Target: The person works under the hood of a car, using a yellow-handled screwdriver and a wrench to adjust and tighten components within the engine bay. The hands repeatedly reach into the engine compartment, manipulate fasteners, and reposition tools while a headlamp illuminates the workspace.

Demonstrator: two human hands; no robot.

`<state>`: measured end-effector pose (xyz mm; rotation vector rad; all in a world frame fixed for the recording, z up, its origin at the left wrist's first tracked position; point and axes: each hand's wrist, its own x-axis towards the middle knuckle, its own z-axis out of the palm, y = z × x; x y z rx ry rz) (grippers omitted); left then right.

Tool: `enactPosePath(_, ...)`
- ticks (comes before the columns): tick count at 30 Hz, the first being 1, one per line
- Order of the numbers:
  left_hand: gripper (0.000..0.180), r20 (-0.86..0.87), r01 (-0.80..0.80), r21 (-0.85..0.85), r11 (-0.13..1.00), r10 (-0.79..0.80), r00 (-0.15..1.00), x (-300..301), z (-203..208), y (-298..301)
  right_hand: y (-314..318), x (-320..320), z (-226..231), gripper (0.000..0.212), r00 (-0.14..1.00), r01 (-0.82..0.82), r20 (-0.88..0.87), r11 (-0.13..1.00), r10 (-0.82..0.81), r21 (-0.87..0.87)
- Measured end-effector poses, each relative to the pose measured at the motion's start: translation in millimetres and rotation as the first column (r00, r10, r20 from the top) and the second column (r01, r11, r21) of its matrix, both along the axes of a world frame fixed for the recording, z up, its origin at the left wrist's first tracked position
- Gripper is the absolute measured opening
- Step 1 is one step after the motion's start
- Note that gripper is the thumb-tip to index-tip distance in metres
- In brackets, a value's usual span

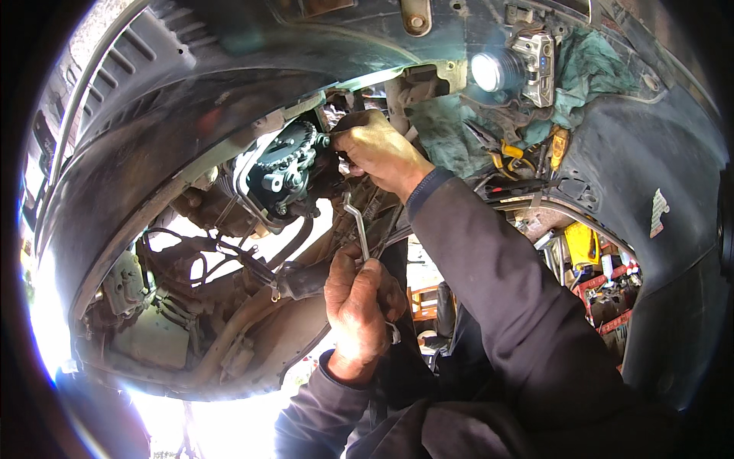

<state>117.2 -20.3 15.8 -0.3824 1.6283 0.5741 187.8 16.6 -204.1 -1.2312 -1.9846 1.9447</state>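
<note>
One wrench (356, 218) clasped in left hand (356, 310) — right hand (388, 154) beside gear (289, 150), grip unclear.

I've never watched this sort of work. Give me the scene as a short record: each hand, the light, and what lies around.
Left hand: closed around a metal wrench, one end pointing up
Right hand: raised beside a dark toothed wheel; what its fingertips touch is hidden
Light: a lit lamp at upper right, with teal cloth beside it
Nearby: a yellow-handled tool below the lamp
</note>
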Motion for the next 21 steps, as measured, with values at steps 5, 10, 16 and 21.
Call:
enactPosePath(5,0.021,0.022,0.033,-0.036,0.999,-0.033,0.999,-0.9,-3.8,6.6,12.1,-6.1,38.9,0.01,0.775,0.63,0.42,0.641,-0.473,-0.44)
enactPosePath(10,0.011,0.036,-0.085,-0.035,0.996,0.086,0.996,0.7,-15.8,20.6,-5.8,56.0,92.7,0.016,0.668,0.735,0.423,0.632,-0.613,-0.245)
enactPosePath(16,0.021,0.046,-0.187,-0.096,0.978,0.192,0.98,5.0,-49.1,38.6,-7.3,58.5,91.2,0.025,0.782,0.607,0.164,0.674,-0.601,-0.421)
enactPosePath(21,0.024,0.135,-0.361,-0.079,0.929,0.368,0.92,3.5,-68.8,49.4,4.5,28.9,80.3,0.031,0.734,0.506,0.178,0.353,-0.656,-0.787)
